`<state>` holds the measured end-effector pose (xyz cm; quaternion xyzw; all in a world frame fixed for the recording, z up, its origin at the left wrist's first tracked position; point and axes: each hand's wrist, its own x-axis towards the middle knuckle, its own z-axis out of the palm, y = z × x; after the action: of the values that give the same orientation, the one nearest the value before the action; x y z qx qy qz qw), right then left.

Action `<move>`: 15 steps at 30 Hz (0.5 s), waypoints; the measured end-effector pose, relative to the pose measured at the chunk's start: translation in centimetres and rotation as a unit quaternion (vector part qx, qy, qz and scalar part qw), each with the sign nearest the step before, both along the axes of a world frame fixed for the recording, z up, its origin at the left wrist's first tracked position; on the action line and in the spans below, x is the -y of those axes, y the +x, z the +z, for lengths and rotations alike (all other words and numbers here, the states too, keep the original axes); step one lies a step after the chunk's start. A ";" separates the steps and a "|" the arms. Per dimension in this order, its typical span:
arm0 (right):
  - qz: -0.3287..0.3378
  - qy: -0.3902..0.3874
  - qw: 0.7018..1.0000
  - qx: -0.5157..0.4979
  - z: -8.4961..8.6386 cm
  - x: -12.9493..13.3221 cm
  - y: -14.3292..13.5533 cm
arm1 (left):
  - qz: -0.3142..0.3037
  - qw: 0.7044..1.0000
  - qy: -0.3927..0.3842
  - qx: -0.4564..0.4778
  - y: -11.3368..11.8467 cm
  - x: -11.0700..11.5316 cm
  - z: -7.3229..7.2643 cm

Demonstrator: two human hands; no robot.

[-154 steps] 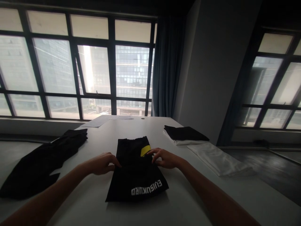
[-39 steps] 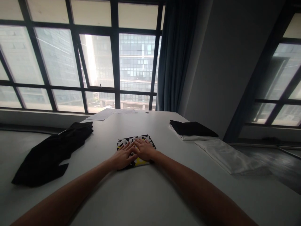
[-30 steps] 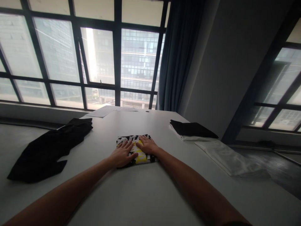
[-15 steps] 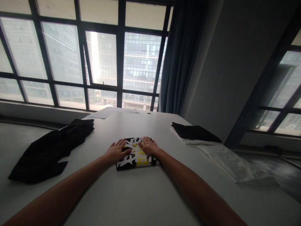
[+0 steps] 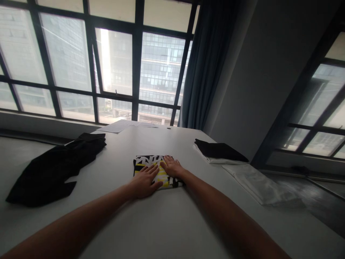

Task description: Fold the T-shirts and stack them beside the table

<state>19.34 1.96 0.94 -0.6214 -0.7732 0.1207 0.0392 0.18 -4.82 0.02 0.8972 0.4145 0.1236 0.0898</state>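
Note:
A folded garment (image 5: 162, 177), black with white and yellow print, lies flat on the white table (image 5: 156, 223) in front of me. Across its near left part rests my left hand (image 5: 147, 180), palm down with the fingers stretched out. My right hand (image 5: 172, 167) lies flat over its right side, fingers extended toward the far edge. Both hands partly cover the print. Whether the garment is a T-shirt I cannot tell from its folded shape.
A crumpled black garment (image 5: 54, 167) lies on the left. To the right, a folded black cloth (image 5: 222, 149) sits on a white one, with a clear plastic bag (image 5: 258, 185) nearer me. Paper sheets (image 5: 115, 126) lie at the table's far end, before the windows.
My left hand has slid right and toward me, from the garment's left edge onto its near part. My right hand stays in nearly the same place. The view has shifted slightly.

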 end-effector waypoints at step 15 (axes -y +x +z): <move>-0.174 -0.044 0.982 -0.051 4.1 1.6 1.5 | 0.221 0.973 -0.057 -0.045 -5.1 -4.3 -0.3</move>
<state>20.85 0.32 5.06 -0.7405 -0.6443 0.1773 0.0713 -4.96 -0.47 -0.28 0.7814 0.6123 0.0764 0.0926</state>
